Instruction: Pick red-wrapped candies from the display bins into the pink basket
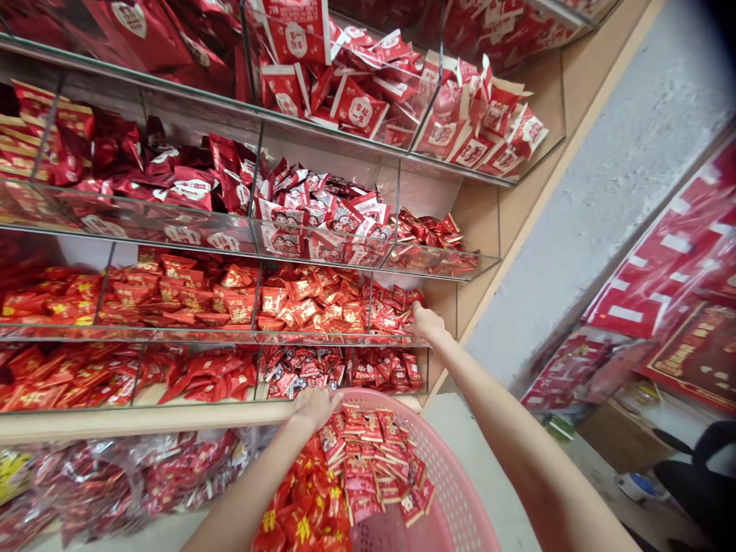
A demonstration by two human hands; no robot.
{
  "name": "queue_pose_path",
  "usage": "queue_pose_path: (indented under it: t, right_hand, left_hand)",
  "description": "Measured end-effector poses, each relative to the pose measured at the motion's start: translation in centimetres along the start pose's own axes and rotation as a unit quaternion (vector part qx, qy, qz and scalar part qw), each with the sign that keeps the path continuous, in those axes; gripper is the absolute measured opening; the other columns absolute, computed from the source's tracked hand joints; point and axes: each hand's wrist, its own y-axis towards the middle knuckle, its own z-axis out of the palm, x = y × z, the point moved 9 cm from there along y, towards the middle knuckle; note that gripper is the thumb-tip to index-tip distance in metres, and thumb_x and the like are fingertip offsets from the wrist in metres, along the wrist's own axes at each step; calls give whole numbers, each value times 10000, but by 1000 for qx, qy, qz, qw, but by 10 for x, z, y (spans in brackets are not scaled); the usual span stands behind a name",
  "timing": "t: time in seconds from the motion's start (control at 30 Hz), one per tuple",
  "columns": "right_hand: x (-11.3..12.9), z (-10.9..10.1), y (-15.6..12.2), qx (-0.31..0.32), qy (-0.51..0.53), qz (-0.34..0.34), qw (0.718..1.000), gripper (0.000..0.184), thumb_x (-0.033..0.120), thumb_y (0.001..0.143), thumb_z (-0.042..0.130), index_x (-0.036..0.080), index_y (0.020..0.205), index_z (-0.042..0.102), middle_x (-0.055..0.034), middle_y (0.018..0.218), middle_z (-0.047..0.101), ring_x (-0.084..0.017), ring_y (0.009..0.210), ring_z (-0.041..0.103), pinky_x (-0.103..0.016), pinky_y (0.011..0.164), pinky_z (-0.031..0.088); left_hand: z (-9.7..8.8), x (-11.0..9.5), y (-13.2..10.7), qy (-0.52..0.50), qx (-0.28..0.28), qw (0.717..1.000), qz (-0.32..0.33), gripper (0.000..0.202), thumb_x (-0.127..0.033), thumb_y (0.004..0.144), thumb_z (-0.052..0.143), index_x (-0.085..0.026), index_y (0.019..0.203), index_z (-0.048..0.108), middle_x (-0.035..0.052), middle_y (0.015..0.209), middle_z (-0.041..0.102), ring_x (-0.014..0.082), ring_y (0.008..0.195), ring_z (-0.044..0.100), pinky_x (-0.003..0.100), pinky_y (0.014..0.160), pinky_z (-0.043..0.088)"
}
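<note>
Here the right hand (426, 323), its grip unclear, touches red sachets (391, 305) beyond the left hand (315, 408) clenching the pink basket's rim (368, 396).

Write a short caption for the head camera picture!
Right hand reaches a glass shelf of red packets; left hand rests on a pink basket.
</note>
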Motion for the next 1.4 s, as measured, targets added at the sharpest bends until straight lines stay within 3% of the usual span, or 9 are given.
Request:
queue_pose_path:
  t: [0.13,0.27,0.4,0.63,0.77,1.17,1.4]
  right_hand:
    - [2,-3,2,9,-33,6,999,523,347,639,653,163,1090,460,-150,1034,617,-309,1030,545,-391,803,428]
    - [-20,-7,11,-5,57,41,998,496,474,681,562,171,1068,492,-142,1062,612,-286,992,573,-360,776,453]
    - [-40,-14,18,-40,109,96,989,501,478,711,507,125,1067,504,-176,1056,607,-288,985,577,-352,773,459]
    - [-20,-9,17,-58,84,142,985,582,479,725,527,65,1130,472,-228,1068,580,-322,1061,522,-416,833,429]
    - [-14,0,15,-25,49,157,986,626,491,665,612,85,1126,486,-206,1079,578,-322,1086,500,-415,848,412]
    - [-15,5,11,12,83,123,989,624,408,641,657,118,1147,435,-183,1097,565,-302,1047,544,-411,822,451]
    - [-24,-10,3,-22,83,104,991,566,335,663,644,120,1140,427,-193,1091,561,-310,1015,560,-395,796,467]
  left_hand:
    - [0,1,0,5,-6,1000,0,611,-521,865,167,-150,1036,621,154,904,684,271,909,623,388,782,456]
    - [0,1,-1,0,-6,1000,2,613,-526,863,168,-151,1023,626,153,897,685,270,902,625,384,777,457]
    - [0,1,-1,-4,-9,1000,0,616,-524,863,166,-146,1030,624,152,898,683,280,900,623,395,775,456]
    - [2,1,-1,3,-13,1000,5,613,-522,866,161,-147,1037,616,147,883,686,277,879,628,390,758,462]
    - [1,2,-1,-11,-5,1000,-1,625,-537,859,164,-146,1048,614,153,903,683,279,901,622,391,773,455]
    - [2,1,0,4,-2,1000,8,623,-535,864,152,-145,1026,609,139,873,686,283,863,632,387,735,472]
    - [0,1,0,4,5,1000,8,606,-535,863,154,-164,1042,598,139,908,686,270,897,626,381,761,464]
